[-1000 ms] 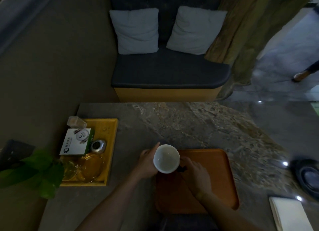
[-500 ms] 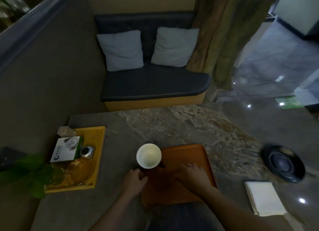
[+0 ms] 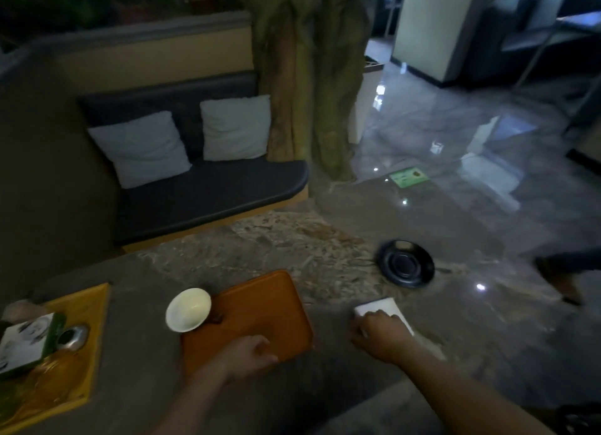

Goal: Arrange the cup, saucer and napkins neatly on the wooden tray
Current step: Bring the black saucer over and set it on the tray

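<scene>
Now right hand [image 3: 379, 335] off the tray [image 3: 260, 311], laid flat on napkins [image 3: 385, 307], left hand [image 3: 248, 353] curled on tray's edge, cup [image 3: 188, 309] released.

Dim room: a dark bench [image 3: 208, 190] with two pale cushions [image 3: 140, 148], a tree trunk [image 3: 305, 77], glossy floor [image 3: 455, 174] reflecting lights.

white cup [image 3: 188, 309], orange tray [image 3: 260, 311] — black saucer [image 3: 405, 267], white napkins [image 3: 380, 306] — mottled grey-brown table [image 3: 292, 239].
</scene>
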